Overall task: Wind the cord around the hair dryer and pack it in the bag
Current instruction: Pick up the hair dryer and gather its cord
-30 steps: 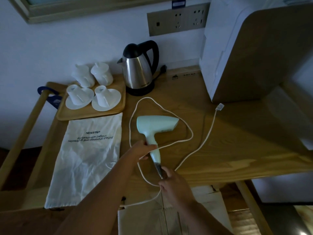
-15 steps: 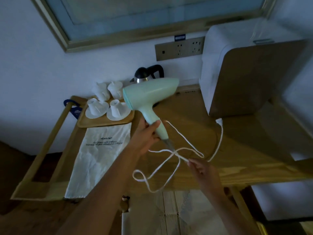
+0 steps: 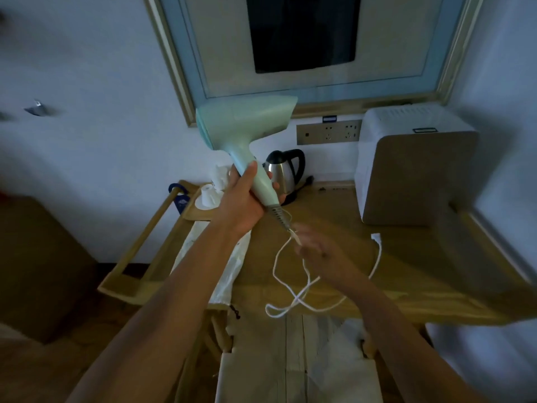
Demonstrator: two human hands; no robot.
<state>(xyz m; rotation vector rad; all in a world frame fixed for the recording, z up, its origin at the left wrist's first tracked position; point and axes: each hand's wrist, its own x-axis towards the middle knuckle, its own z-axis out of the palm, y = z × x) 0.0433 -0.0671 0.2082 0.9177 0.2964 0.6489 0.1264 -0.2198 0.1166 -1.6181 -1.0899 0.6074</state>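
Note:
My left hand point(image 3: 242, 203) grips the handle of a pale green hair dryer point(image 3: 247, 125), which is raised high above the wooden table point(image 3: 406, 274) with its barrel pointing right. The white cord point(image 3: 290, 289) hangs from the handle's base in loose loops; its plug point(image 3: 375, 237) lies on the table to the right. My right hand point(image 3: 322, 253) is blurred just below the handle's end, with the cord running at its fingers. The white fabric bag point(image 3: 229, 266) lies flat on the table, partly hidden under my left forearm.
A steel kettle point(image 3: 283, 173) stands behind the dryer near the wall. White cups sit on a wooden tray point(image 3: 200, 213) at the left. A white and beige appliance point(image 3: 415, 167) fills the right rear. A socket panel point(image 3: 328, 132) is on the wall.
The dryer has been lifted from the table to well above it. My right hand has moved along the cord up toward the handle's base. The camera has tilted upward.

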